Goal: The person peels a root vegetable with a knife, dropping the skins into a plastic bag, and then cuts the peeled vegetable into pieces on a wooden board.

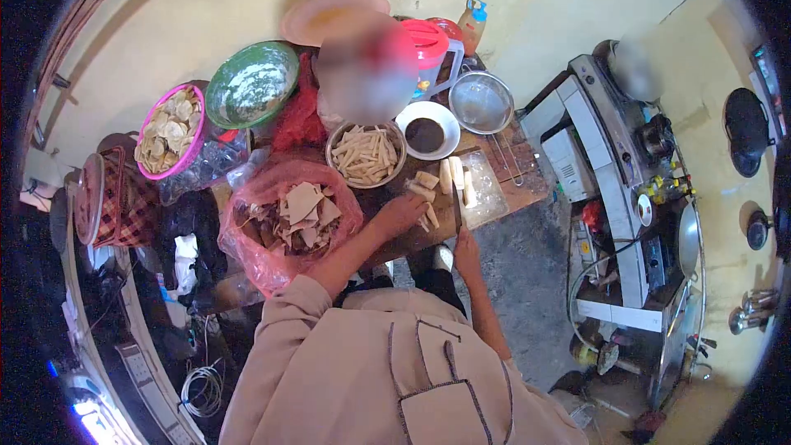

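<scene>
Beige-sleeved left hand [402, 214] grips pale peeled root sticks [428, 191] at whitish rectangular cutting board's [488, 198] near edge; right hand [466, 249] clenches dark-bladed knife [456, 214].

The left hand [404, 213] rests on pieces [428, 185] on the board [494, 189], and the knife [458, 213] in the right hand [466, 251] stands just right of it. Beyond the left hand is a bowl of sticks [365, 154], and to its left a bag of peels [292, 218]. Beyond the right hand sit a dish [427, 133] and a strainer [481, 101].
</scene>
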Demonstrator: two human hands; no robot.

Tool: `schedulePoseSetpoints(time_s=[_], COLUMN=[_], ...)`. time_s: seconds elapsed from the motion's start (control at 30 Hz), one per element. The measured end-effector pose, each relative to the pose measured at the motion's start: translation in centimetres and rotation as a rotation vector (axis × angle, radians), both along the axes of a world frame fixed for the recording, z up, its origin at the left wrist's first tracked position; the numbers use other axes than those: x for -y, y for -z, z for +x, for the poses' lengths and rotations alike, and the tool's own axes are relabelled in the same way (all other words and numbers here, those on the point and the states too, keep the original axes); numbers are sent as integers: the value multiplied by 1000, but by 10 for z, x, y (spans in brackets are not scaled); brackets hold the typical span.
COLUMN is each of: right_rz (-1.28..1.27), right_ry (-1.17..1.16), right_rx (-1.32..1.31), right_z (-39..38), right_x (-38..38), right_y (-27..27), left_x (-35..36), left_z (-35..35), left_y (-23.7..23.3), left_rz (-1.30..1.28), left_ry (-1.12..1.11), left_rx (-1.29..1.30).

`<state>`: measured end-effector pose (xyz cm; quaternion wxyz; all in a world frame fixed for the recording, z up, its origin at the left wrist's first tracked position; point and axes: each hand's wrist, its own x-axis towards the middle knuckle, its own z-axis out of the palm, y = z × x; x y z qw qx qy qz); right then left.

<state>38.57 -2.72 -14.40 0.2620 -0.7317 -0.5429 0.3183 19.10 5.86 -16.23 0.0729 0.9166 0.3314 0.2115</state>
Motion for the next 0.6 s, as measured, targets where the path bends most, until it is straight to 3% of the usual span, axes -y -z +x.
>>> schedulePoseSetpoints(time_s=[0.17,0.33,0.47,0.57,0.6], right_rz=[132,82,40,286,218], right_ry=[-28,-17,8,-33,-13], right_rx=[-27,-88,-113,47,-22], right_z=[-2,-1,-1,1,4], right_x=[1,1,3,2,2], right_y=[-1,7,5,21,28], left_x=[-10,-13,-5,-1,3], left_z=[-3,-2,0,11,14], left_y=[6,0,1,13,9], left_rz=[70,62,188,208,166], left_ry=[-10,89,36,-60,-97], left_rx=[-45,-74,-69,-124,-147])
